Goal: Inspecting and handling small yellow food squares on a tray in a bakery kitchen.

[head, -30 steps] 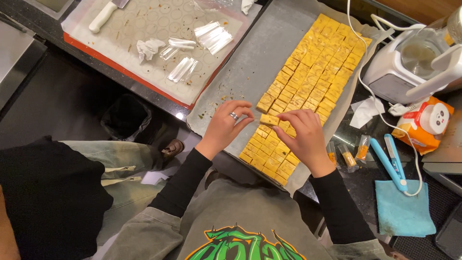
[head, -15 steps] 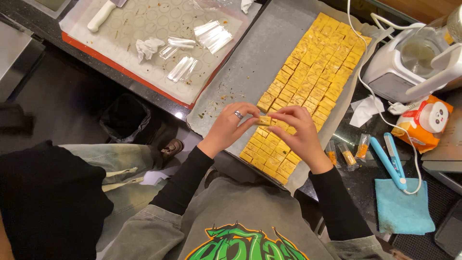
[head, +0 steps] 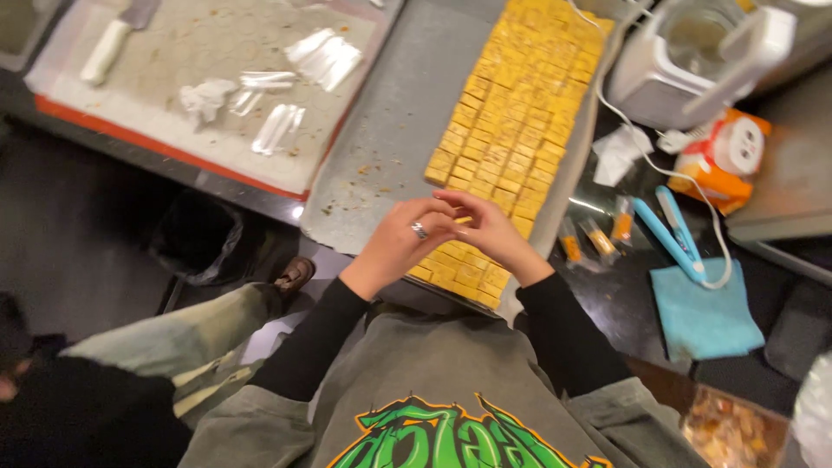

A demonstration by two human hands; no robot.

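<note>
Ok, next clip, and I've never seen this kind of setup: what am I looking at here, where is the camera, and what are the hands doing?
No machine here: a person wears a camera on the head, so the one view looks down past their chest at their own two bare hands. The left hand, with a ring, and the right hand meet fingertip to fingertip over a metal tray filled with rows of small yellow squares. They seem to pinch something small between them; what it is cannot be told. Farther left is a paper-lined tray with clear wrappers and a white-handled knife. To the right lie a blue clamp-like tool and a blue cloth.
</note>
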